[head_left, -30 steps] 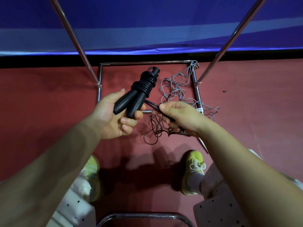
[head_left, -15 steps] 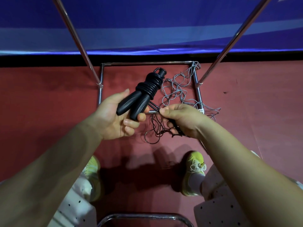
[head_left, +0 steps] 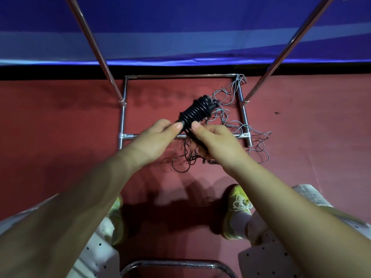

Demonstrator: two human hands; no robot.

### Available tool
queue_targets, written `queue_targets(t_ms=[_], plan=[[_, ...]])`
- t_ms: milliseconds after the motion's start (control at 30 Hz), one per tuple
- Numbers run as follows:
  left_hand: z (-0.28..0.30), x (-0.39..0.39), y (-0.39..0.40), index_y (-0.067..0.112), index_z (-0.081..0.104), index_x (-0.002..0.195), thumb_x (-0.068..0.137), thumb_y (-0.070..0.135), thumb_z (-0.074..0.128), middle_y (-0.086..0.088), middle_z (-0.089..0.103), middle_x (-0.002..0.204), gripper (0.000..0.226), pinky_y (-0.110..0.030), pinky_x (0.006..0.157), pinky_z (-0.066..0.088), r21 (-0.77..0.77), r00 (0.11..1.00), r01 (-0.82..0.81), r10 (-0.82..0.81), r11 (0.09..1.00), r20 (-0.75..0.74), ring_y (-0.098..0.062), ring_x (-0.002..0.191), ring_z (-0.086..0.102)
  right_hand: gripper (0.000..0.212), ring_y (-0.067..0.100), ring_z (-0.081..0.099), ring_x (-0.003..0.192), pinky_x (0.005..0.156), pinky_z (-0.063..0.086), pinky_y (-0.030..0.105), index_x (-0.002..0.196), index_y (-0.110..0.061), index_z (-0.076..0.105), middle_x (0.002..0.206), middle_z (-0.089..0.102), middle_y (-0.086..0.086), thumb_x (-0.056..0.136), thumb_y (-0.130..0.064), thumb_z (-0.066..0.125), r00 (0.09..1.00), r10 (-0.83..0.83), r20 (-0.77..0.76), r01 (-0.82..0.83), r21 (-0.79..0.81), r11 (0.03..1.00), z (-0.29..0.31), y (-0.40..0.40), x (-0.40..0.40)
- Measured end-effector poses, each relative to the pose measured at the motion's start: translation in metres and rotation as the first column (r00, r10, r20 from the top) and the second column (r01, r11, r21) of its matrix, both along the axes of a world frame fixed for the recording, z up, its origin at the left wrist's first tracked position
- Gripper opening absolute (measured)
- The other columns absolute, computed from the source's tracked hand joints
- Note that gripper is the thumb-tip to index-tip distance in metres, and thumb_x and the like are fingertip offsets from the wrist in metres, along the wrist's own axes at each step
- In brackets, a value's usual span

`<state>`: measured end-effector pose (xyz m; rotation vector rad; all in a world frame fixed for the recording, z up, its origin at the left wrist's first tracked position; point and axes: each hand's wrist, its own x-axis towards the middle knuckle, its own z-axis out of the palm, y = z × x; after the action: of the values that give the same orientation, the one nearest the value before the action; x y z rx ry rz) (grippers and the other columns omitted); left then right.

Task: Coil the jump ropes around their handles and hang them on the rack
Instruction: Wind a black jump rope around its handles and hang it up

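Standing over the red floor [head_left: 60, 127], the person held both hands close together above the rack base [head_left: 122, 117], presumably to keep the winding tight; the left hand [head_left: 154, 141] pinched the lower end of the black jump rope [head_left: 195, 113], thumb and fingers clamped on it; the right hand [head_left: 214, 141] gripped the handle ends, fingers curled round them; the coiled section projected beyond both thumbs; farther off, a grey rope [head_left: 230, 117] lay loose across the base.
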<state>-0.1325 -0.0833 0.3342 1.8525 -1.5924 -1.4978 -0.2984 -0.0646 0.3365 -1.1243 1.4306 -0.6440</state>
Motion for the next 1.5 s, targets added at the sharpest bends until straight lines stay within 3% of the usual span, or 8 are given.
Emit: queue_targets(t_ms=[100, 333, 433, 533, 633, 833, 1133, 1500], plan=[[-0.002, 0.002, -0.001, 0.033, 0.053, 0.095, 0.084, 0.051, 0.061, 0.007, 0.061, 0.101, 0.022, -0.031, 0.09, 0.041, -0.014, 0.999, 0.02, -0.021, 1.0, -0.036, -0.012, 0.098, 0.055, 0.051, 0.009, 0.036, 0.037, 0.041, 0.027, 0.018, 0.066, -0.008, 0.06, 0.042, 0.048, -0.006, 0.095, -0.048, 0.048, 0.999, -0.014, 0.032, 0.012, 0.059, 0.998, 0.002, 0.0, 0.003], [0.002, 0.002, 0.003, 0.028, 0.051, 0.095, 0.055, 0.042, 0.071, 0.008, 0.06, 0.08, 0.047, -0.022, 0.063, 0.043, 0.019, 0.984, 0.037, -0.033, 0.999, -0.177, -0.003, 0.065, 0.056, 0.04, 0.012, 0.031, 0.04, 0.041, 0.022, 0.022, 0.062, -0.007, 0.054, 0.045, 0.041, 0.0, 0.09, -0.036, 0.058, 0.992, -0.063, 0.106, 0.061, 0.02, 0.998, 0.003, -0.001, 0.003], [0.011, 0.003, 0.003, 0.02, 0.063, 0.088, 0.061, 0.054, 0.072, 0.001, 0.065, 0.072, 0.045, -0.029, 0.067, 0.045, 0.274, 0.929, 0.067, 0.04, 0.959, -0.367, -0.009, 0.06, 0.059, 0.03, 0.015, 0.031, 0.047, 0.046, 0.021, 0.028, 0.065, -0.009, 0.05, 0.056, 0.041, 0.008, 0.078, -0.036, 0.049, 0.981, -0.054, 0.185, 0.066, -0.056, 0.996, 0.004, -0.001, 0.0], [0.02, 0.003, 0.005, 0.012, 0.073, 0.07, 0.064, 0.077, 0.029, -0.013, 0.069, 0.073, 0.078, -0.035, 0.064, 0.052, 0.57, 0.807, 0.216, 0.184, 0.793, -0.562, -0.022, 0.059, 0.064, 0.035, 0.014, 0.036, 0.05, 0.049, 0.025, 0.03, 0.069, -0.006, 0.051, 0.056, 0.047, 0.0, 0.074, -0.04, 0.051, 0.957, 0.025, 0.29, 0.018, -0.143, 0.99, 0.0, -0.004, -0.006], [0.022, 0.0, 0.009, 0.008, 0.072, 0.07, 0.067, 0.079, 0.021, -0.01, 0.063, 0.063, 0.088, -0.027, 0.048, 0.048, 0.619, 0.717, 0.295, 0.259, 0.728, -0.647, -0.02, 0.047, 0.057, 0.045, 0.018, 0.039, 0.056, 0.052, 0.031, 0.027, 0.075, -0.002, 0.052, 0.06, 0.049, 0.002, 0.077, -0.047, 0.047, 0.951, 0.121, 0.285, -0.065, -0.197, 0.978, -0.001, -0.004, -0.008], [0.025, 0.002, 0.005, 0.009, 0.058, 0.073, 0.065, 0.078, 0.024, -0.002, 0.044, 0.054, 0.078, -0.024, 0.042, 0.03, 0.536, 0.805, 0.239, 0.143, 0.81, -0.576, -0.012, 0.038, 0.032, 0.039, 0.019, 0.041, 0.07, 0.064, 0.034, 0.032, 0.083, -0.01, 0.053, 0.075, 0.047, 0.006, 0.079, -0.048, 0.052, 0.966, 0.165, 0.199, -0.139, -0.137, 0.981, 0.001, -0.004, -0.017], [0.027, 0.003, 0.004, 0.005, 0.061, 0.079, 0.089, 0.066, 0.022, -0.009, 0.061, 0.06, 0.073, -0.028, 0.047, 0.049, 0.407, 0.876, 0.083, 0.128, 0.91, -0.465, -0.016, 0.046, 0.051, 0.071, 0.025, 0.035, 0.069, 0.064, 0.022, 0.041, 0.092, -0.011, 0.071, 0.068, 0.052, 0.0, 0.065, -0.074, 0.054, 0.983, 0.151, 0.106, -0.163, 0.115, 0.98, 0.001, -0.013, -0.018], [0.033, 0.003, -0.002, 0.022, 0.056, 0.087, 0.095, 0.062, 0.023, -0.002, 0.053, 0.058, 0.052, -0.018, 0.043, 0.036, 0.529, 0.797, -0.05, 0.353, 0.847, -0.49, -0.01, 0.042, 0.039, 0.036, 0.019, 0.047, 0.052, 0.058, 0.037, 0.033, 0.089, -0.008, 0.067, 0.057, 0.058, -0.002, 0.102, -0.027, 0.039, 0.966, 0.122, 0.229, -0.162, 0.167, 0.972, 0.003, -0.011, -0.023]])
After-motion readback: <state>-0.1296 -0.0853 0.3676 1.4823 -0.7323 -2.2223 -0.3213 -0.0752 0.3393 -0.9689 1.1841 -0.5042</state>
